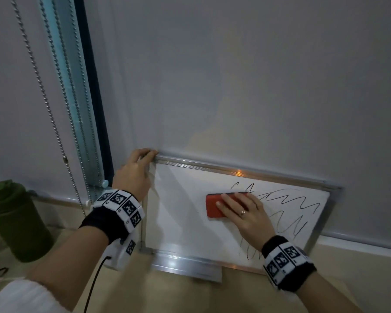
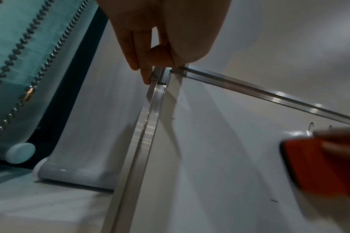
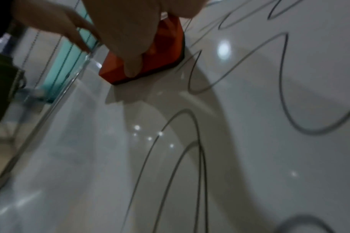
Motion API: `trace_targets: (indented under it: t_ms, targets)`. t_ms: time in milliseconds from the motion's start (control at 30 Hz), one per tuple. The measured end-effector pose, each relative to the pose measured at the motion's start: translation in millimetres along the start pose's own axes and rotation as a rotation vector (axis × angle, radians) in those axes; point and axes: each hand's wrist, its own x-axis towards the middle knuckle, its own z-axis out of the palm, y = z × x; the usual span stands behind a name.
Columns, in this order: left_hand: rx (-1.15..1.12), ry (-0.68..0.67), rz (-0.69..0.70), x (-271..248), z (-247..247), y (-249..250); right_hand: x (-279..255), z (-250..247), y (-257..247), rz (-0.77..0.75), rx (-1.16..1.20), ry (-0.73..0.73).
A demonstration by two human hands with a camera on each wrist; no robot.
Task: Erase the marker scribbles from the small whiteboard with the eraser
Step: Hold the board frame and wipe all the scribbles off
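The small whiteboard [image 1: 185, 222] with an aluminium frame leans against a grey blind. Black marker scribbles [image 1: 287, 199] cover its right half; the left half is bare. My right hand [image 1: 233, 206] holds the red eraser [image 1: 212, 205] flat against the board at the scribbles' upper left end, fingers lying over its back. In the right wrist view the thumb [image 3: 130, 47] clamps the eraser [image 3: 164, 52] beside the scribbles [image 3: 285, 94]. My left hand [image 1: 136, 168] grips the board's top-left corner [image 2: 164, 75], fingers curled over the frame. The eraser [image 2: 313, 165] shows blurred at the right.
A dark green bottle [image 1: 11, 220] stands at the left on the wooden table [image 1: 190, 294]. Bead chains [image 1: 54, 123] hang by the window frame left of the board. A black cable [image 1: 95, 281] runs from my left wrist. The board's metal tray [image 1: 185, 265] juts forward.
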Motion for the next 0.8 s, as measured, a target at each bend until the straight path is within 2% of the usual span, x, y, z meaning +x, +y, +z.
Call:
trace_targets:
  t_ms: [167, 233, 367, 400, 467, 567, 733, 800]
  targets:
    - [0.009, -0.011, -0.009, -0.7, -2.0, 2.7, 15.4, -6.1, 5.4, 0.241, 0.044, 0.117]
    - [0.012, -0.02, -0.005, -0.9, -3.2, 3.9, 10.6, -3.4, -4.1, 0.239, 0.048, 0.104]
    - [-0.002, -0.011, 0.0, -1.7, -5.1, 4.6, 7.6, -9.0, 7.1, 0.079, 0.022, 0.015]
    - [-0.007, -0.011, 0.005, -1.7, -4.6, 4.4, 9.3, -10.7, 12.5, 0.091, 0.007, 0.018]
    - [-0.014, -0.008, 0.005, -0.9, -3.2, 4.2, 12.4, -11.6, 14.5, 0.208, -0.009, 0.067]
    - [-0.017, -0.003, -0.003, 0.1, -1.1, 4.5, 11.4, -7.2, -2.5, 0.349, 0.002, 0.094]
    - [-0.013, 0.004, 0.007, 0.6, -0.6, 2.5, 10.5, -7.8, -3.8, 0.196, -0.007, 0.042]
    - [-0.015, 0.013, 0.016, -0.2, -0.6, 2.0, 14.6, -10.4, 2.3, 0.276, -0.03, 0.096]
